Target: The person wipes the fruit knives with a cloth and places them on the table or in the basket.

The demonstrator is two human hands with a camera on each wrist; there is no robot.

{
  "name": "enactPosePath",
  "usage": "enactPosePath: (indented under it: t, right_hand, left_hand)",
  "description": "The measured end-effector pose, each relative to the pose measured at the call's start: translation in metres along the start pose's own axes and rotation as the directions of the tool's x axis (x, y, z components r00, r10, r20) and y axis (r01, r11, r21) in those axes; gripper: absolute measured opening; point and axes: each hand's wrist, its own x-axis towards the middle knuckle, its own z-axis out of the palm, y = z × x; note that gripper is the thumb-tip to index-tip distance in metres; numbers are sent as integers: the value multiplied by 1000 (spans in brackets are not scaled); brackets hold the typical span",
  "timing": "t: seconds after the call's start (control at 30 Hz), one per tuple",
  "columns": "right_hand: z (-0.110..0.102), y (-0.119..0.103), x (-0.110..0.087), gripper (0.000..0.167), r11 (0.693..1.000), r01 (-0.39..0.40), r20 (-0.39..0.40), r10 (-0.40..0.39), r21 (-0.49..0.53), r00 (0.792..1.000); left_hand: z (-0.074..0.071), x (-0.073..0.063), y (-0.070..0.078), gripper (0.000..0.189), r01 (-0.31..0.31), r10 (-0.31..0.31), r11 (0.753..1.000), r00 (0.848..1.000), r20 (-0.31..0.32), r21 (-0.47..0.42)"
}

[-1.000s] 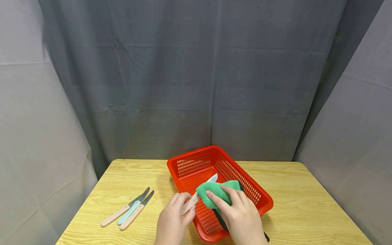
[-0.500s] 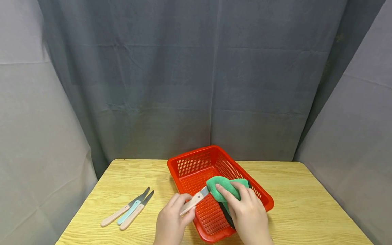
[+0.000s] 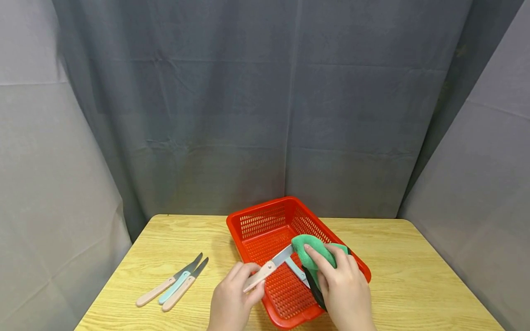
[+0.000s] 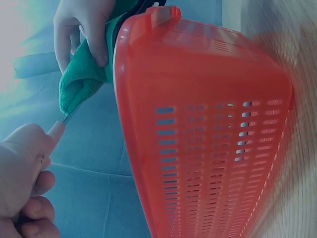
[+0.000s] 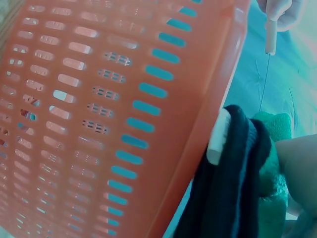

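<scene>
My left hand (image 3: 237, 294) grips a table knife (image 3: 260, 275) by its pale pink handle over the near-left side of the red basket (image 3: 275, 317). The blade points up and right, its tip covered by a green cloth (image 3: 308, 250). The cloth has a dark edge, and my right hand (image 3: 343, 285) pinches it over the basket's right side. In the left wrist view, the cloth (image 4: 81, 82) is folded around the blade's end. Beneath the blade, a pale blue handle (image 3: 297, 271) shows in the basket, its far part hidden by the cloth.
Three knives lie side by side on the wooden table (image 3: 414, 276) at left: a pink-handled knife (image 3: 155, 292), a pale blue-handled knife (image 3: 174, 287) and a beige-handled knife (image 3: 179, 293). A grey curtain (image 3: 215, 115) hangs behind the table.
My right hand and the cloth have slid right along the blade towards its tip, uncovering the blade and the pale blue handle in the basket. My left hand stays nearly still.
</scene>
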Motion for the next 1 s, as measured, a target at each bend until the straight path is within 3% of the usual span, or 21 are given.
enactPosePath:
  t: [0.17, 0.57, 0.63, 0.77, 0.87, 0.97, 1.0]
  right_hand:
    - [-1, 1, 0, 75, 1000, 25, -67, -25, 3, 997]
    - [3, -21, -7, 79, 992, 126, -43, -125, 19, 991]
    - [4, -24, -8, 74, 988, 151, -46, -150, 24, 988]
    - [9, -27, -10, 29, 979, 201, -83, -197, 35, 977]
    - [13, -28, -11, 46, 976, 215, -97, -211, 28, 973]
    - [14, -29, -12, 48, 976, 216, -90, -212, 28, 973]
    - [14, -29, -12, 40, 976, 216, -85, -213, 32, 973]
  left_hand:
    - [1, 0, -1, 38, 23, -23, 1000, 1000, -6, 4]
    - [5, -2, -7, 37, 38, -38, 999, 999, 0, 18]
    - [5, -2, -6, 37, 43, -43, 999, 999, 2, 15]
    - [5, -2, -5, 37, 40, -41, 999, 999, 5, 11]
    - [5, -1, -4, 36, 33, -33, 999, 999, 5, 9]
    - [3, -1, -4, 36, 33, -33, 999, 999, 7, -2]
    - [3, -1, -4, 36, 34, -34, 999, 999, 10, -7]
